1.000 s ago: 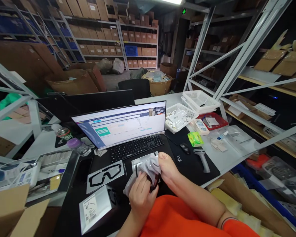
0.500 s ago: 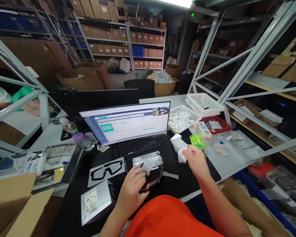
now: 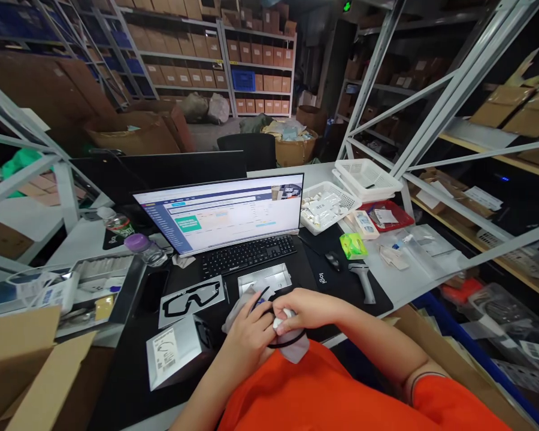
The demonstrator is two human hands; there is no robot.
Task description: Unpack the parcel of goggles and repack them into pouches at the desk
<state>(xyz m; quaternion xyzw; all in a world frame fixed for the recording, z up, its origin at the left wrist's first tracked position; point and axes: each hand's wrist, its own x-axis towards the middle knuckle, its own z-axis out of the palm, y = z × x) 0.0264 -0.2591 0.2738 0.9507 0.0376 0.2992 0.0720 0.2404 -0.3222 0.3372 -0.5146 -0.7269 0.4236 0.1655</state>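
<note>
My left hand (image 3: 248, 338) and my right hand (image 3: 306, 310) meet over the black desk mat (image 3: 341, 293), close to my orange shirt. Together they hold a pair of dark glasses (image 3: 291, 342) and a grey-white cloth (image 3: 296, 350) that hangs below the frame. The right hand's fingers press a white bit of cloth against the glasses. The left hand grips the frame from the left. A silver open box (image 3: 265, 279) lies just beyond the hands, in front of the black keyboard (image 3: 247, 256).
A monitor (image 3: 220, 212) stands behind the keyboard. A goggle-print card (image 3: 191, 299) and a silver labelled box (image 3: 170, 353) lie at left. A mouse (image 3: 333, 260), a barcode scanner (image 3: 363, 281), a green packet (image 3: 353, 245) and white baskets (image 3: 363, 179) are at right. Metal shelving surrounds the desk.
My right hand came back from the right side of the desk with the white cloth and joined the left hand on the glasses, which are now lifted closer to my body.
</note>
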